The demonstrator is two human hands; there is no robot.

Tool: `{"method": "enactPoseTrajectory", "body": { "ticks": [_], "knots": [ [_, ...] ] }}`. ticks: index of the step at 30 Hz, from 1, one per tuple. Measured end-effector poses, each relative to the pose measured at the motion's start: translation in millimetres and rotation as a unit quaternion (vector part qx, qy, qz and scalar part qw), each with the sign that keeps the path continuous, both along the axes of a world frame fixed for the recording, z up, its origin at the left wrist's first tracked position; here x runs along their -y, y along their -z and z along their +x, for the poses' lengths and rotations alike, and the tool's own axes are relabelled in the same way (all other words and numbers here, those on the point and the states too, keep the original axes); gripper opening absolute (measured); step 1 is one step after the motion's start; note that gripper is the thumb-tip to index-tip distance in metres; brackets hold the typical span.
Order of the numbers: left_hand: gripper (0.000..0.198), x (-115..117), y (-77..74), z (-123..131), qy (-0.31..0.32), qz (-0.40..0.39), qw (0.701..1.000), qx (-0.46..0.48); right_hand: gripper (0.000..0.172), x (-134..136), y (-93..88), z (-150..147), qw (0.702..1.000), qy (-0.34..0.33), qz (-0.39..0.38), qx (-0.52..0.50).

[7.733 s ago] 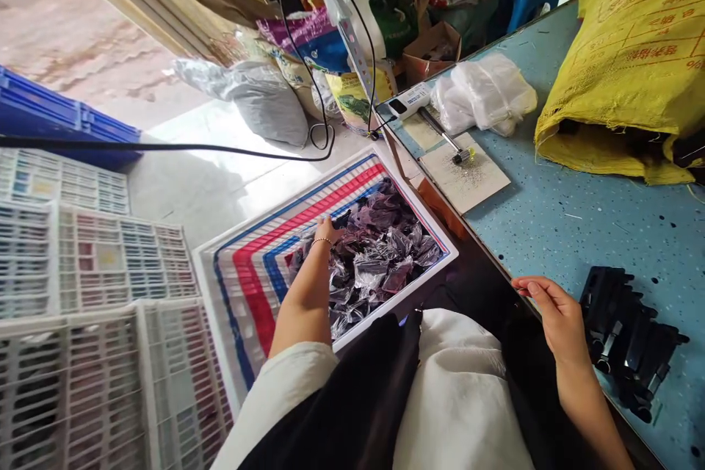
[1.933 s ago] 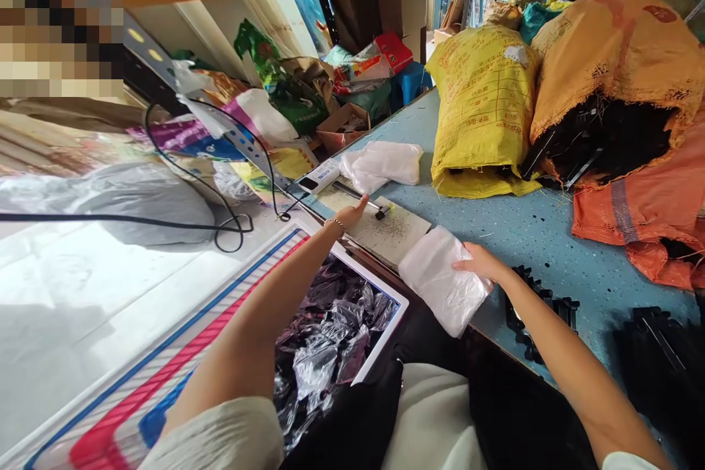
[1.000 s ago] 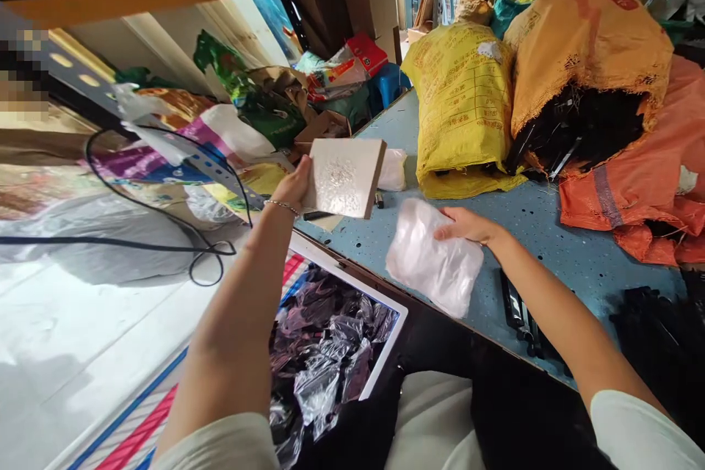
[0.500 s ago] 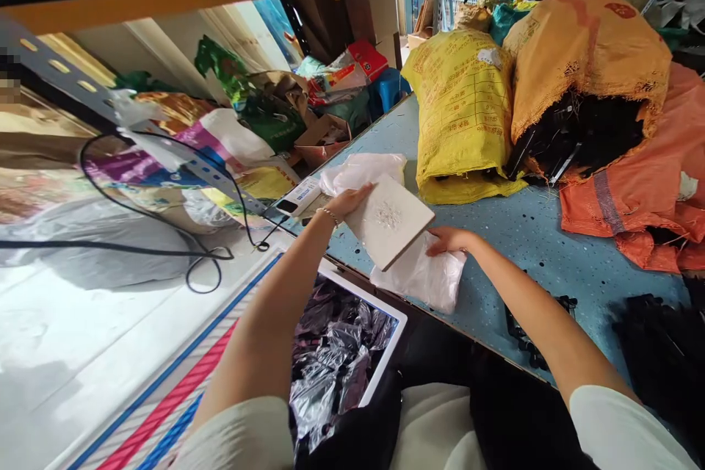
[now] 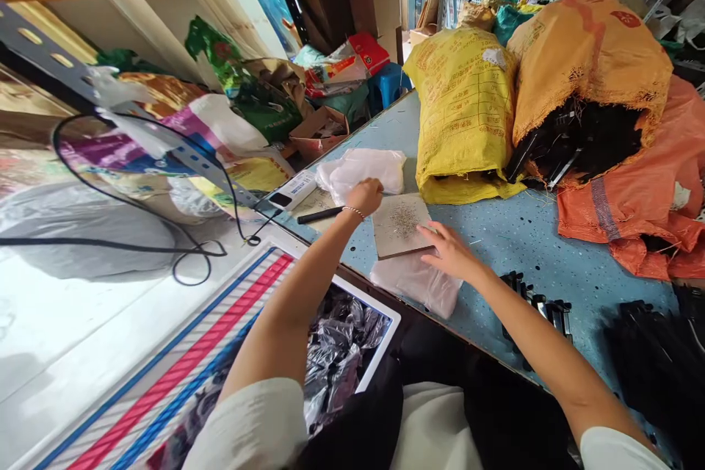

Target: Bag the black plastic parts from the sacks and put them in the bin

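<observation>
Crate: far left of your table (image 5: 380, 128), striped plastic crate (image 5: 236, 312) with slatted walls; crumpled, glossy dark film packets (image 5: 352, 338) inside.
Rod: black rod (image 5: 319, 215) lies left of your left wrist, long axis roughly left-right; its right end is hidden by the wrist.
Left hand: your left hand (image 5: 364, 197) is at the slab's far-left corner, fingers curled; can't tell whether they're clamped on anything.
Slab: flat, matte, pale slab (image 5: 393, 231) between your hands, near edge overlapping the near bundle; roughly square, no clear long axis; gritty patch on top.
Bundles: soft, translucent white film; near bundle (image 5: 416, 285) at the table edge, far bundle (image 5: 360, 165) beyond your left hand.
Key relation: slab lies left of your right fingers; right hand (image 5: 454, 253) is nearer the grit, fingers apart, tips over the slab's right edge; contact unclear.
Right: woven yellow sack (image 5: 465, 114), then frayed orange sack (image 5: 584, 51); hard black parts (image 5: 518, 288) beside your right forearm.
</observation>
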State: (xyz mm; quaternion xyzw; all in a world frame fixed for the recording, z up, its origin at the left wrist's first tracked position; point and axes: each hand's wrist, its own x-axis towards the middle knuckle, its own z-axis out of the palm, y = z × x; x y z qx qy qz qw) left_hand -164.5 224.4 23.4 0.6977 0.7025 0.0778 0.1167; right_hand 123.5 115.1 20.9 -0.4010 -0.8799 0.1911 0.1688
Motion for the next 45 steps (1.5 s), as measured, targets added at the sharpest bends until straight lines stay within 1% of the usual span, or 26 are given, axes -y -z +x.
{"method": "enactPoseTrajectory", "body": {
  "ticks": [3, 5, 8, 10, 11, 12, 14, 17, 20, 22, 23, 24, 25, 27, 29, 30, 31, 32, 33, 34, 37, 39, 40, 41, 43, 45],
  "knots": [
    [0.045, 25, 3.7, -29, -0.042, -0.015, 0.998, -0.05, 0.054, 5, 8.8, -12, 1.0, -0.012, 0.013, 0.004],
    [0.051, 40, 10.2, -42, -0.046, -0.02, 0.996, -0.078, 0.049, 4, 15.2, -16, 1.0, -0.004, 0.02, -0.001],
    [0.047, 53, 20.2, -47, -0.043, -0.012, 0.993, -0.109, 0.05, 2, 19.3, -15, 1.0, -0.006, 0.024, -0.01],
    [0.043, 54, 21.9, -45, -0.057, -0.011, 0.991, -0.122, 0.052, 4, 17.2, -10, 1.0, -0.013, 0.019, -0.013],
    [0.041, 54, 20.2, -45, -0.067, -0.011, 0.99, -0.127, 0.052, 7, 14.9, -6, 1.0, -0.013, 0.016, -0.015],
    [0.039, 53, 16.7, -45, -0.077, -0.011, 0.988, -0.132, 0.052, 10, 12.1, -1, 1.0, -0.012, 0.014, -0.018],
    [0.035, 51, 4.3, -49, -0.093, -0.003, 0.986, -0.14, 0.051, 19, 5.5, 11, 0.999, -0.004, 0.013, -0.031],
    [0.033, 42, -23.1, -54, -0.106, 0.024, 0.984, -0.143, 0.048, 30, -1.9, 26, 0.999, 0.011, 0.005, -0.046],
    [0.037, 25, -48.2, -55, -0.105, 0.039, 0.985, -0.133, 0.051, 36, -0.3, 26, 0.999, 0.026, -0.018, -0.028],
    [0.037, 17, -54.6, -51, -0.085, 0.022, 0.989, -0.122, 0.056, 38, 6.7, 19, 0.999, 0.027, -0.023, -0.008],
    [0.036, 16, -52.9, -49, -0.07, 0.005, 0.991, -0.115, 0.058, 40, 11.3, 14, 0.999, 0.029, -0.02, 0.001],
    [0.037, 18, -47.8, -46, -0.057, -0.014, 0.992, -0.109, 0.06, 41, 16.1, 10, 0.999, 0.032, -0.015, 0.008],
    [0.038, 23, -39.3, -43, -0.044, -0.032, 0.993, -0.103, 0.062, 43, 20.9, 7, 0.999, 0.037, -0.008, 0.014],
    [0.048, 41, -15.2, -37, -0.034, -0.054, 0.994, -0.093, 0.061, 46, 29.1, 2, 0.999, 0.048, 0.007, 0.024],
    [0.058, 64, 11.1, -33, -0.047, -0.047, 0.994, -0.091, 0.057, 49, 33.9, 1, 0.998, 0.049, 0.016, 0.033],
    [0.06, 74, 21.8, -33, -0.059, -0.037, 0.993, -0.091, 0.055, 50, 34.9, 1, 0.998, 0.048, 0.018, 0.038],
    [0.059, 82, 29.4, -34, -0.069, -0.027, 0.993, -0.091, 0.054, 51, 34.9, 2, 0.998, 0.046, 0.018, 0.042],
    [0.056, 87, 33.5, -37, -0.075, -0.016, 0.993, -0.089, 0.053, 52, 34.1, 3, 0.998, 0.044, 0.016, 0.044],
    [0.053, 88, 33.7, -41, -0.077, -0.007, 0.993, -0.086, 0.052, 52, 32.7, 4, 0.998, 0.042, 0.014, 0.042],
    [0.052, 87, 30.5, -45, -0.072, 0.002, 0.994, -0.081, 0.052, 52, 30.8, 5, 0.999, 0.04, 0.011, 0.035],
    [0.051, 68, 9.1, -53, -0.036, 0.036, 0.997, -0.061, 0.049, 53, 23.8, 7, 0.999, 0.038, 0.012, -0.003],
    [0.05, 50, -4.0, -47, 0.019, 0.071, 0.997, -0.029, 0.045, 53, 18.9, 7, 0.999, 0.039, 0.012, -0.027],
    [0.048, 43, -7.4, -40, 0.057, 0.086, 0.995, -0.008, 0.044, 54, 16.4, 7, 0.998, 0.039, 0.008, -0.038],
    [0.046, 37, -8.3, -31, 0.097, 0.094, 0.991, 0.011, 0.042, 55, 13.8, 8, 0.998, 0.04, 0.003, -0.049],
    [0.046, 30, -3.4, -12, 0.162, 0.089, 0.982, 0.036, 0.039, 58, 7.8, 14, 0.996, 0.044, -0.011, -0.074],
    [0.052, 31, 6.5, 5, 0.185, 0.069, 0.98, 0.035, 0.035, 66, 0.7, 28, 0.993, 0.056, -0.026, -0.097]
  ]
}}
